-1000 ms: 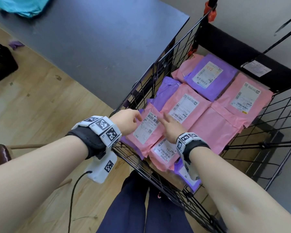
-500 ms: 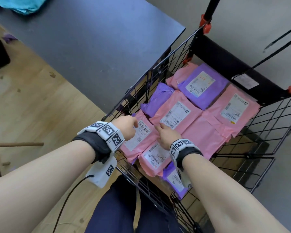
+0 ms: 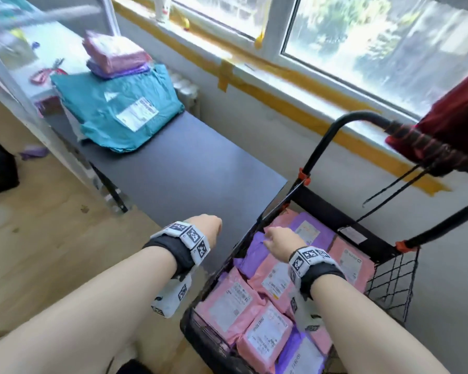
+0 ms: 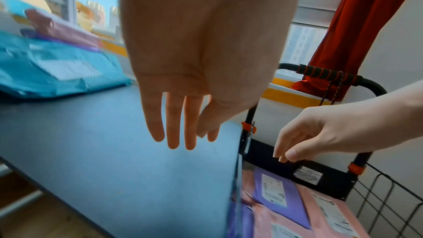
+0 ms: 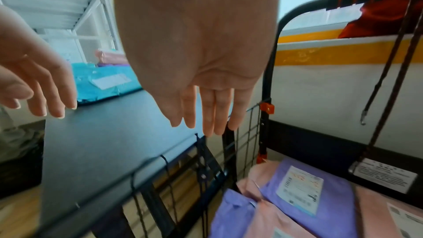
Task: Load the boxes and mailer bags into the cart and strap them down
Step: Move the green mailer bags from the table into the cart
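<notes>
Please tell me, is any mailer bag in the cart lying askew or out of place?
Somewhat. In the cart one purple mailer bag by the left wall lies crumpled and tilted, partly under a pink bag. The bags overlap at differing angles instead of lying in flat rows. I see no tear and no spill.

mailer bags (image 3: 265, 282) in cart (image 3: 389, 282), table (image 3: 179, 168) left of cart, parcel stack (image 3: 125, 103) on table's far end
</notes>
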The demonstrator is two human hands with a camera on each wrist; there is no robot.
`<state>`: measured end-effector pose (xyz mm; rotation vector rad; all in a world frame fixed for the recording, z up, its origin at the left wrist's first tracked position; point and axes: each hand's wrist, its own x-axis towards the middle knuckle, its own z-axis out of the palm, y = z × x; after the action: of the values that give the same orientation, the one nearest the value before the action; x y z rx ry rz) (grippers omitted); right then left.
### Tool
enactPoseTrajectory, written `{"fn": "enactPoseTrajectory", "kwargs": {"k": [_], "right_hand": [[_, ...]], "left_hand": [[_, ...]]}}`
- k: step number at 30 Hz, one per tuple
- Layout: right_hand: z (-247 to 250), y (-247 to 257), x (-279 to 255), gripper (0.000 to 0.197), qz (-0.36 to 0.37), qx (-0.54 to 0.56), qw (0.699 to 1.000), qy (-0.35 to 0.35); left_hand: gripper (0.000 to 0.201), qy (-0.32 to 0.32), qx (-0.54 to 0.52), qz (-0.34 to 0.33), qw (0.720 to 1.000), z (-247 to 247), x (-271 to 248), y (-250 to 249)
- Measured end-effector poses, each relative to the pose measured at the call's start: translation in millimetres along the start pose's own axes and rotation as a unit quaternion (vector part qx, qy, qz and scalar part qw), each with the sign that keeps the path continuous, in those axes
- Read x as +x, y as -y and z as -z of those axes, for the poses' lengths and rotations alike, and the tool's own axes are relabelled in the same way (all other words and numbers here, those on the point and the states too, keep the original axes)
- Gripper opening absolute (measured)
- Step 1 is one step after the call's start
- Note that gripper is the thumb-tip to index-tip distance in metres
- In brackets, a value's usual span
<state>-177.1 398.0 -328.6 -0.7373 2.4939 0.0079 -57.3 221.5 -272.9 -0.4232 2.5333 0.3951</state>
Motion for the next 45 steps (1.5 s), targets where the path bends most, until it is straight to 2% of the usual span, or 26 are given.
{"fn": "enactPoseTrajectory", "kwargs": {"k": [3,12,18,23,31,37,42,45], "right_hand": [[18.7,55.0,-0.8,0.027,-0.012,0.012,0.999,-0.028],[59.2,244.8,25.6,0.027,-0.015,0.079,0.996,-0.04],[98.3,330.9,66.3,0.027,0.011,0.085,0.994,-0.062],[135.5,381.3,123.9,0.03,0.029,0.08,0.994,-0.072],[191.7,449.2,253.8,0.032,0.044,0.111,0.99,-0.073],[219.0,488.3,327.4,0.03,0.028,0.175,0.981,-0.077],[233.7,506.6,378.8,0.032,-0.014,0.292,0.95,-0.11],[238.4,518.6,407.1,0.044,-0.048,0.403,0.906,-0.122]], "left_hand": [[0.042,-0.021,0.022,0.002,1.0,27.8,-11.2,57.0],[0.04,-0.05,0.037,0.027,0.998,106.3,-34.7,243.1],[0.036,-0.092,0.012,0.041,0.995,159.1,-18.7,328.0],[0.037,-0.128,-0.011,0.053,0.99,206.2,10.9,385.8],[0.038,-0.147,-0.011,0.074,0.986,291.3,104.7,465.7],[0.035,-0.184,-0.132,0.082,0.971,334.2,172.0,511.5],[0.036,-0.199,-0.271,0.088,0.937,357.7,228.4,538.0],[0.045,-0.222,-0.329,0.085,0.914,368.0,258.5,545.3]]}}
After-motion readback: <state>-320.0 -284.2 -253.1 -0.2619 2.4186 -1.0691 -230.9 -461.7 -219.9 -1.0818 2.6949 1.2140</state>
